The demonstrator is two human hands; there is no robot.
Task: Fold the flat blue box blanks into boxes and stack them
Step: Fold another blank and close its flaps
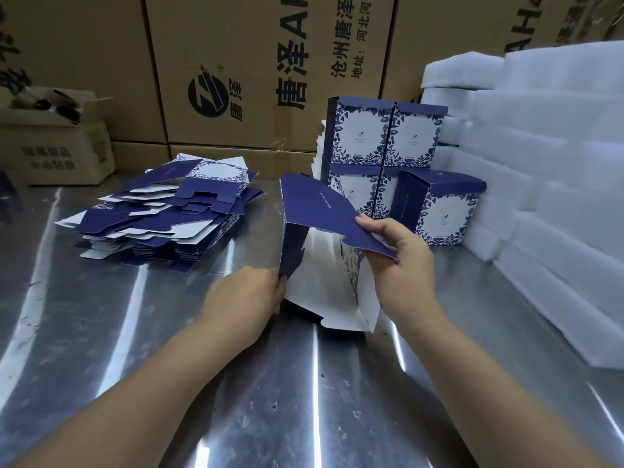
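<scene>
A shiny steel table [135, 332] stands before brown cartons [236, 62]. At its middle a half-opened blue blank [314, 211] stands upright. The left hand [250, 295] pinches its lower left edge and the right hand [398, 258] pinches a top flap. Flat blanks [169, 217] pile at left. Seemingly 5 folded boxes [381, 133] stack behind, beside white foam [540, 163].

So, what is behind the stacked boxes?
Big brown cartons stand behind the stacked boxes, with white foam at their right. The boxes cover the cartons' lower part, so what lies directly behind them cannot be seen.
</scene>
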